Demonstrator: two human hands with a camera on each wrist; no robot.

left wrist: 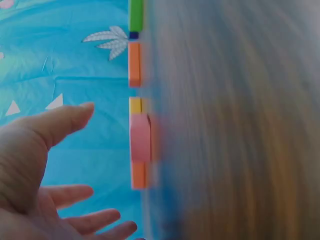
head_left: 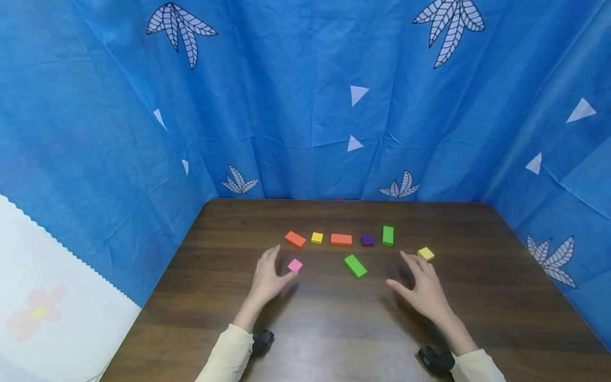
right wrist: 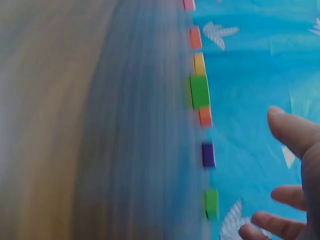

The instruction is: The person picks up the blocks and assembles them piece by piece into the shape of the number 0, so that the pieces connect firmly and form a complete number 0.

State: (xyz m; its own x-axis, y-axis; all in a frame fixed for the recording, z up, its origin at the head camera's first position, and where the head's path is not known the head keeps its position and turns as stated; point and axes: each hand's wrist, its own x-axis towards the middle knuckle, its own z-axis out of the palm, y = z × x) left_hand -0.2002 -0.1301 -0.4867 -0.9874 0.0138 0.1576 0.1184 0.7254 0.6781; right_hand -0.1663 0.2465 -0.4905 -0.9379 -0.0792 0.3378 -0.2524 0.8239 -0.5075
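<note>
Blue leaf-print cloth (head_left: 286, 106) (lightly creased) behind a brown wood-grain table (head_left: 315, 329).

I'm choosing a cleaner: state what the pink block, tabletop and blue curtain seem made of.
Pink block: perhaps painted wood or plastic; smooth, evenly coloured faces. Tabletop: wood or laminate, satin; brown grain, soft sheen. Blue curtain: probably thin printed fabric or plastic; creases show.

Curtained-off tabletop booth, wider room type unclear; blue leaf-print cloth (head_left: 286, 85) hangs around wood-grain table (head_left: 334, 329).
</note>
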